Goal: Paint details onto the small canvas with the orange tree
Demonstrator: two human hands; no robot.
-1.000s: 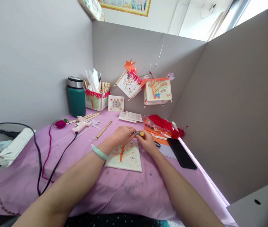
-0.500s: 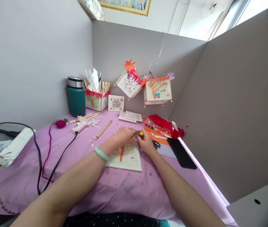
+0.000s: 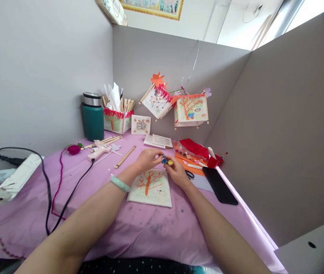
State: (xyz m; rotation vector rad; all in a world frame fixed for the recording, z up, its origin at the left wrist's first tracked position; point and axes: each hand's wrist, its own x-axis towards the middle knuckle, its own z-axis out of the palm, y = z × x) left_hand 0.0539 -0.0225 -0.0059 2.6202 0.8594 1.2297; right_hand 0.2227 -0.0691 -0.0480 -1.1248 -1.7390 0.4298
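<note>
My left hand [image 3: 147, 160] and my right hand [image 3: 176, 172] meet above the far edge of a painted card [image 3: 150, 187] with an orange tree on it. Both pinch a short strip of small paint pots [image 3: 167, 161], where blue and yellow show between the fingertips. A pale green bangle [image 3: 120, 183] sits on my left wrist. The card lies flat on the purple cloth [image 3: 139, 228].
A glue gun [image 3: 100, 150] with a black cable [image 3: 64, 201], wooden sticks [image 3: 124, 156], a green flask [image 3: 92, 117] and a stick-filled box [image 3: 117, 114] stand left and behind. Two paper lanterns [image 3: 179, 106] hang at the back. A black phone [image 3: 220, 185], scissors [image 3: 189, 174] and red paper [image 3: 196, 149] lie right.
My hands have lifted slightly and drawn a little apart; the pots now show more clearly between the fingertips, and more of the tree card is uncovered.
</note>
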